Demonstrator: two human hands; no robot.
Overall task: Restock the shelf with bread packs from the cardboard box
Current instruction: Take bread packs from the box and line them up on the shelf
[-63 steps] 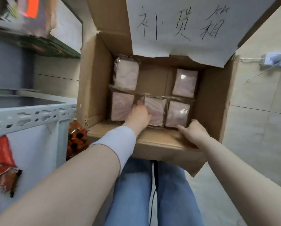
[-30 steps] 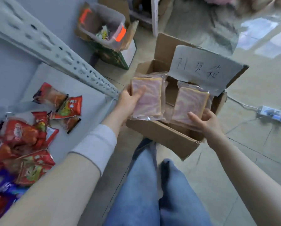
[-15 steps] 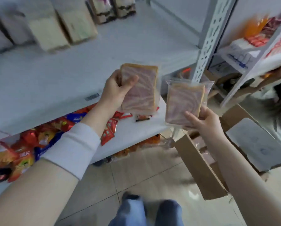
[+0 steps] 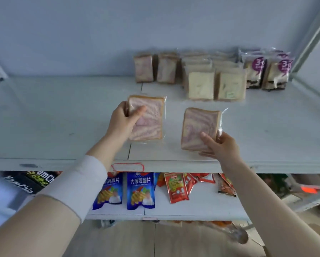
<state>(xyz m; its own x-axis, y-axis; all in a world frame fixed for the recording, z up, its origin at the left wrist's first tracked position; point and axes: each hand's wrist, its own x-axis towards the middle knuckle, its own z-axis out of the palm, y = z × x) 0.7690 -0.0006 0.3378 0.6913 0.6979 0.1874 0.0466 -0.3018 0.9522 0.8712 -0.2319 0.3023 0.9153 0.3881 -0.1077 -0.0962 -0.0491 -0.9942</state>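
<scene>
My left hand (image 4: 123, 121) grips a clear-wrapped pack of pink-swirled bread (image 4: 149, 123) by its left edge, held upright over the white shelf (image 4: 62, 117). My right hand (image 4: 219, 145) holds a second pink-swirled bread pack (image 4: 198, 125) from below, a little lower and to the right. Both packs hover above the shelf's front half. At the back of the shelf stand two matching pink-swirled packs (image 4: 154, 68). The cardboard box is out of view.
Behind my right hand stand rows of pale bread packs (image 4: 216, 84) and purple-labelled packs (image 4: 266, 71). The lower shelf (image 4: 201, 206) holds blue chip bags (image 4: 140, 191) and red snack packets (image 4: 177, 186). A price tag (image 4: 127, 167) sits on the shelf edge.
I lifted two bread packs out of the box, then turned to the shelf. Both hands now hold the packs higher and further in over the shelf.
</scene>
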